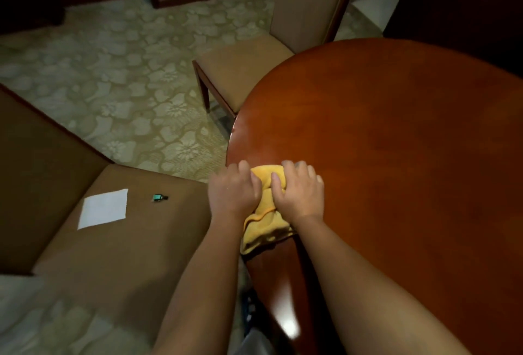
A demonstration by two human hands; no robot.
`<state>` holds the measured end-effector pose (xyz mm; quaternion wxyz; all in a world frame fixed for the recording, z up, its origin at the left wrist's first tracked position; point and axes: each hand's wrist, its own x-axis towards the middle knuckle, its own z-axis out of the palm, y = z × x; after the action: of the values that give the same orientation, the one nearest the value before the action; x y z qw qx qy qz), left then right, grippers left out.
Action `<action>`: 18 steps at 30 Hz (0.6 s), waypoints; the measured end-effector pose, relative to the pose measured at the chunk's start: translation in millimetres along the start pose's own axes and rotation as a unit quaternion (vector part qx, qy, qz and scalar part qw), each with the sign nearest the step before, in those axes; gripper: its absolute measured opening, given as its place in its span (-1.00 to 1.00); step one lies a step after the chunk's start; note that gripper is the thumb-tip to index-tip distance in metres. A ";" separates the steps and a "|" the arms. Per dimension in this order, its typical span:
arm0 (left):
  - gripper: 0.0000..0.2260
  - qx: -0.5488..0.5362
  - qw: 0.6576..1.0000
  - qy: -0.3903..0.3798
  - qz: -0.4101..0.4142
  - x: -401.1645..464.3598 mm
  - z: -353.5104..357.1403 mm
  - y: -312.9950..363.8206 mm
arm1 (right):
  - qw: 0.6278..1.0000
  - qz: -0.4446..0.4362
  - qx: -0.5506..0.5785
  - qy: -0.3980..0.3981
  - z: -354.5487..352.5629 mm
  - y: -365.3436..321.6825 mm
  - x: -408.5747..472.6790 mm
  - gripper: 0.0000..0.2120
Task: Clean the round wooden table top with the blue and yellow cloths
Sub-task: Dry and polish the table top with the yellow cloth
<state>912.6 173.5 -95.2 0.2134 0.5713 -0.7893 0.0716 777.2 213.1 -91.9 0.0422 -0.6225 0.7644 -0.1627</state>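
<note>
Both hands, left and right, pressed the crumpled yellow cloth, grip closed on it, at the round wooden counter edge; most looked unwiped, blue cloth unseen.

2 hands, 1 yellow cloth, 1 table, 2 chairs.
</note>
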 end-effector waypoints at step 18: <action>-0.78 0.011 1.000 -0.020 0.014 -73.7 -30.4 25.6 | 0.996 -0.058 -0.008 0.059 -7.3 18.6 -80.3 -0.70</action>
<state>915.4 257.2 -95.3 0.1900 0.5640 -0.8004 0.0721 775.6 295.3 -101.8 -0.0177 -0.6557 0.7291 -0.1954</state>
